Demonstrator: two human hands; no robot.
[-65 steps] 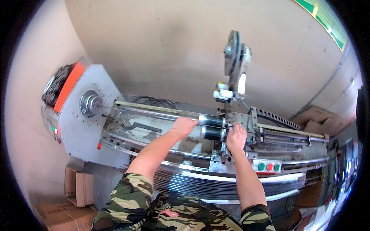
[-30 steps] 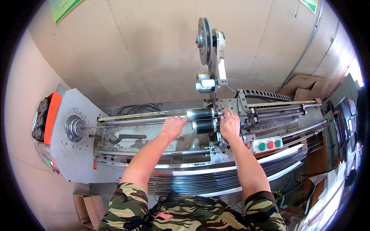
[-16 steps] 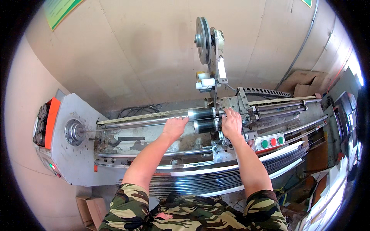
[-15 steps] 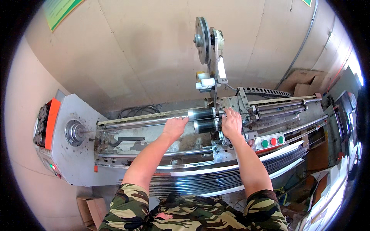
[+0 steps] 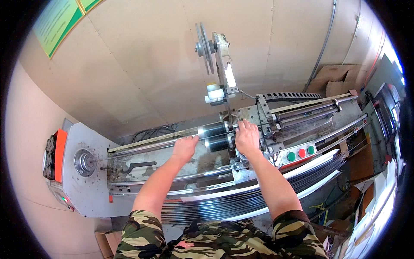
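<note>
My left hand (image 5: 185, 148) is closed, thumb and fingers pinched round a thin metal rod (image 5: 129, 152) just left of two black rollers with silver ends. The rod stretches from the round chuck (image 5: 84, 162) at the left toward the gap between the upper roller (image 5: 214, 128) and the lower roller (image 5: 217, 143). Right of the rollers, my right hand (image 5: 247, 138) curls down over the carriage, fingers bent together. What its fingertips grip is hidden beneath them.
A hook spanner (image 5: 140, 166) lies on the machine bed. Behind the rollers rises an arm with a pulley wheel (image 5: 204, 48). A button panel (image 5: 298, 154) sits near my right forearm. Along the front edge lies a bundle of long dark rods (image 5: 207, 205). Cardboard (image 5: 336, 80) leans at the back right.
The view has tilted and shifted, so the machine appears turned slightly. Both hands stay at nearly the same places beside the rollers, with the same closed grips.
</note>
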